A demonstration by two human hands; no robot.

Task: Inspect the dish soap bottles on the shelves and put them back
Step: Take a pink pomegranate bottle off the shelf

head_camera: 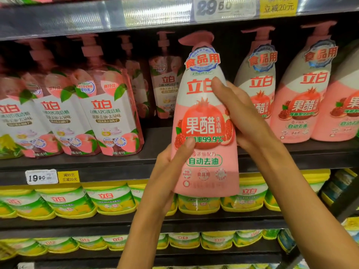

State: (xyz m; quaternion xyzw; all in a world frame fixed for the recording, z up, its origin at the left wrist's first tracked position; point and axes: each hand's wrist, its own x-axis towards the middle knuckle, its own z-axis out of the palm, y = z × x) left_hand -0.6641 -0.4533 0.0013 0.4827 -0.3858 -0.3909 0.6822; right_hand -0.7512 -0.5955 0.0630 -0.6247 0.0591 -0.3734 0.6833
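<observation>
A pink-and-white pomegranate dish soap bottle (204, 121) is held up in front of the middle shelf (151, 140), its front label facing the camera and its pink pump head near the shelf above. The left hand (171, 171) grips the lower left side, thumb laid across the label, while the right hand (239, 113) wraps the right flank with its thumb pressed on the white upper part. So both hands hold this 1 bottle; neither is free.

It looks full and probably fairly heavy, with a rigid plastic body and a glossy shrink label that could be slippery. The wide lower body is the sound place to hold (the narrow pump neck seems a poorer grip).

An open gap on the shelf sits just behind it, between the peach dish soap pouches (108, 113) on the left and 2 matching pomegranate bottles (303, 105) on the right. A price tag (41, 176) reads 19.90, and yellow-green tubs (114, 200) fill the lower shelves of this store aisle.
</observation>
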